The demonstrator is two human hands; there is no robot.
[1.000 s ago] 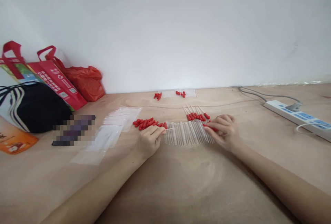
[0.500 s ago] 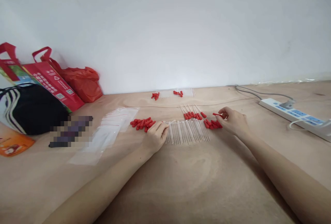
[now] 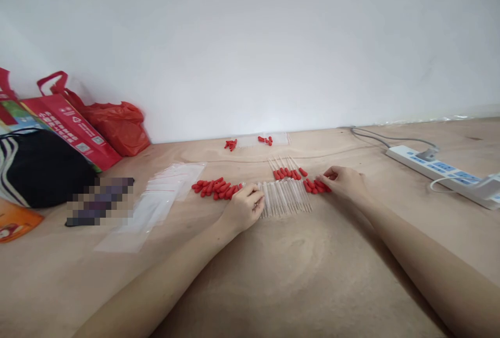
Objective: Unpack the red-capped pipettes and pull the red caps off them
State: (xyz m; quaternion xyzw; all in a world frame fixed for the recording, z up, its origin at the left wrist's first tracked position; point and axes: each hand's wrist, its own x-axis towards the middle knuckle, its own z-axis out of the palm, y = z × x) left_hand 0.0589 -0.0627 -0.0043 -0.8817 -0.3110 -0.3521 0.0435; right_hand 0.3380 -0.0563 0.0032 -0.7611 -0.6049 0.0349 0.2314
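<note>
Thin clear glass dropper tubes point(image 3: 287, 197) lie side by side in a row on the table. My left hand point(image 3: 245, 207) is closed over the row's left end, fingertips bent down; what they hold is hidden. A heap of red rubber bulbs point(image 3: 211, 187) lies just left of that hand. My right hand point(image 3: 344, 183) reaches in from the right, thumb and forefinger pinched on a red rubber bulb point(image 3: 327, 188) at the edge of a smaller bulb group point(image 3: 311, 186). Behind the tubes, several droppers point(image 3: 287, 173) with red bulbs fitted point away from me.
Clear zip bags point(image 3: 156, 197) lie stacked to the left. Further back, small bags point(image 3: 246, 141) hold red bulbs and tubes. A white power strip point(image 3: 441, 171) with cables sits at right. Shopping bags point(image 3: 74, 127) and a black drawstring bag point(image 3: 47, 169) stand at far left.
My right hand has lowered a red bulb toward the right bulb group. My left hand has shifted slightly right and down over the tubes. The view has turned slightly right.
</note>
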